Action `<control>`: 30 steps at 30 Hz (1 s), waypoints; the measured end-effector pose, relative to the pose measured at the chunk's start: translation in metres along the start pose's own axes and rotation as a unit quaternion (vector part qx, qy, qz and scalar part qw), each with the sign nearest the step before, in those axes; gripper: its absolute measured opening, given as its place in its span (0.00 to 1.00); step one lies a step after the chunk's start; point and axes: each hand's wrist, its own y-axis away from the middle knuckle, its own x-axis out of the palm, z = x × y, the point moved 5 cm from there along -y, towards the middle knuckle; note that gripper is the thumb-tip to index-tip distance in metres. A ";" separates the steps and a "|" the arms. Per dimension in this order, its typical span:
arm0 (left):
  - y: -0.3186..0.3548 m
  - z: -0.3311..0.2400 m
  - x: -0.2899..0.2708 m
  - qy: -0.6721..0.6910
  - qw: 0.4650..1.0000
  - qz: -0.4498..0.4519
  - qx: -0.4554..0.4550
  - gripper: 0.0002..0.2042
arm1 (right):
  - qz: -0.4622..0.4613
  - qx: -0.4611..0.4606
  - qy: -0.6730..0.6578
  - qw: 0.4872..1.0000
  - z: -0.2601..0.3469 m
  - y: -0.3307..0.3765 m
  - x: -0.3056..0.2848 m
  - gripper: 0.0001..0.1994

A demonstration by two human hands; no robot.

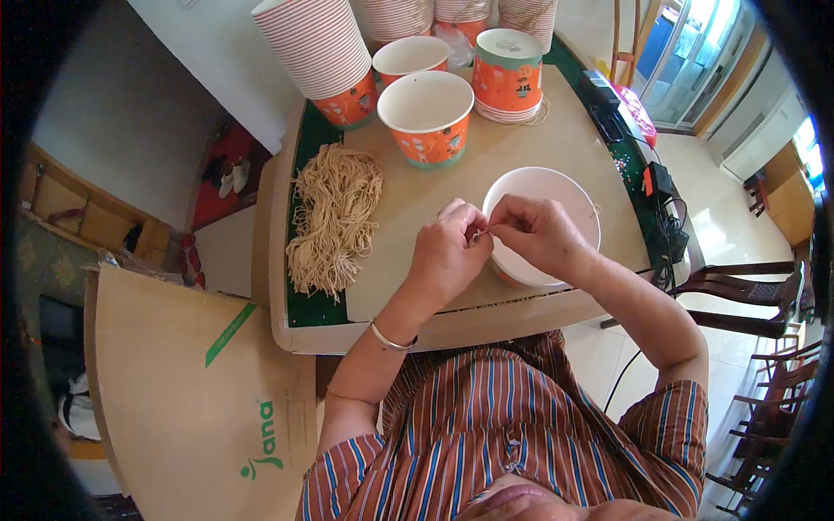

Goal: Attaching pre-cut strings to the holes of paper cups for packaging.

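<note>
My left hand and my right hand meet fingertip to fingertip over the near left side of a white-lined paper bucket. Both are closed in a pinch on what looks like a thin pale string, mostly hidden by the fingers. A short bit of string shows at the bucket's right rim. Left of my hands lies a loose bundle of beige string. Beyond them an orange paper bucket with a green base stands upright, its mouth facing up.
Behind stand another open bucket, an upside-down stack and a tall leaning stack. Black adapters and cables line the table's right edge. A large cardboard box is at the left, a dark wooden chair at the right.
</note>
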 end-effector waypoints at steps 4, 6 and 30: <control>-0.001 0.000 0.003 0.014 1.000 0.005 -0.019 0.06 | 0.002 -0.007 0.003 1.000 0.001 0.001 0.002 0.07; -0.002 0.000 0.005 -0.021 1.000 0.005 -0.001 0.06 | 0.002 -0.014 -0.006 1.000 0.003 0.001 0.003 0.06; -0.001 0.001 0.005 0.023 1.000 0.013 0.006 0.05 | 0.068 -0.031 0.054 0.996 0.014 -0.001 -0.013 0.13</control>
